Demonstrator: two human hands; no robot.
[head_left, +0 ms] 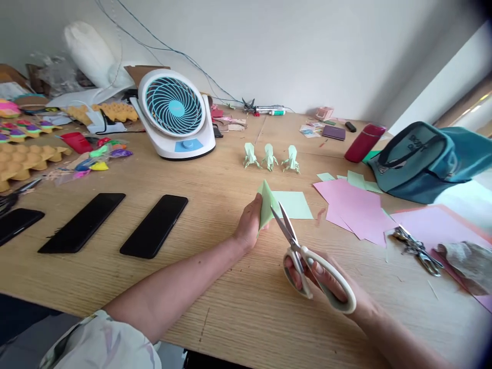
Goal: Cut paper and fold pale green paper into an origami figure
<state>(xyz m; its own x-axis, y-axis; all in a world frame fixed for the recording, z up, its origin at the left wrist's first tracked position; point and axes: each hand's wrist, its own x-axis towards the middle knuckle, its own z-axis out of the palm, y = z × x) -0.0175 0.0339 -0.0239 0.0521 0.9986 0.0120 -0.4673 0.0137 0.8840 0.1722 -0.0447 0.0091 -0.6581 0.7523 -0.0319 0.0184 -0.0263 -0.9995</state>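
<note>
My left hand (250, 221) grips a folded piece of light green paper (266, 204), its fingers closed around the left side of the fold. In my right hand (321, 271) is a pair of scissors (294, 245) with cream handles, fingers through the loops. The blades are apart, and their tips reach the right edge of the folded paper; whether they touch it I cannot tell. Behind it a flat light green sheet (295, 205) lies on the wooden table (230, 302). Farther back stand three folded green paper figures (269, 157) in a row.
A white and blue fan (176, 110) stands at the back left. Two black phones (154, 225) lie left of my forearm. Pink sheets (353, 207), keys (418, 248), a red bottle (365, 142) and a teal bag (426, 159) occupy the right. Egg cartons (28, 159) sit far left.
</note>
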